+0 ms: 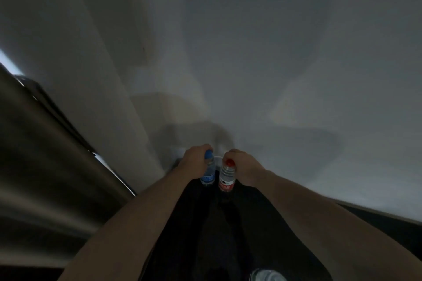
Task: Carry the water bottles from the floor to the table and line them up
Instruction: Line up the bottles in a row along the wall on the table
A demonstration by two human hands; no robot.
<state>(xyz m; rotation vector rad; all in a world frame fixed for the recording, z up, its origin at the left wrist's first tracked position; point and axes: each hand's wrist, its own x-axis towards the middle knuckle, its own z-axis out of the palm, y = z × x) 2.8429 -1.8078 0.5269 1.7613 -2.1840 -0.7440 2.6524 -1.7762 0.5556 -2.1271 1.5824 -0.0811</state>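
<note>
At the bottom edge of the frame, right of centre, the rounded clear top of another bottle [267,275] pokes into view, too blurred and cropped to say what it rests on. Above it hangs dark clothing [223,235] — the person's own — filling the lower middle between two bare forearms that run up from the lower corners toward the centre.

The left hand [196,162] sits just left of centre, its fingers curled round the neck of a blue-capped bottle [209,173]. The blue cap shows beside the fingers, and the clear body with its blue label hangs below the hand. The right hand [243,166] is just beside it, fingers closed in the same way round the neck of a red-capped bottle [227,176], whose red cap and red label are plain to see. The two bottles hang side by side, near each other, in the middle of the frame; whether they touch cannot be told.

Behind the hands a pale grey surface [251,52] fills the upper and right parts of the frame, crossed by soft shadows. On the left, a dark brown blurred band [41,155] runs diagonally from the left edge down toward the lower centre — what it is cannot be made out.
</note>
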